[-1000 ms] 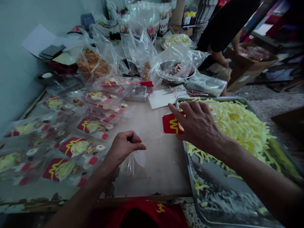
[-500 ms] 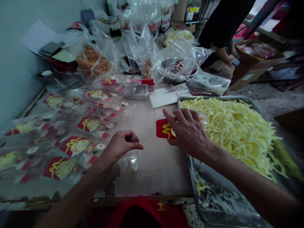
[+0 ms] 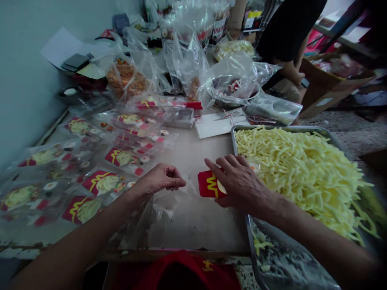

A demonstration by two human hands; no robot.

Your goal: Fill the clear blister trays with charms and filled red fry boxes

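Observation:
My left hand is closed in a pinch on what looks like the edge of a clear plastic bag, which hangs low over the table and is hard to make out. In my right hand is a flat red fries carton with a yellow zigzag mark; my fingers curl over its right end and hide part of it. A small pale piece shows beside the mark. The two hands are a short way apart, with the carton's left end facing my left fingertips.
Filled clear packets with red cartons cover the left of the table. At right stands a metal tray heaped with pale yellow strips. Behind are a bag of orange-brown pieces, a covered bowl and another person's arm.
My right hand has come nearer to me with the red carton. My left hand has shifted slightly right and up, so the gap between them is smaller. The view has turned slightly.

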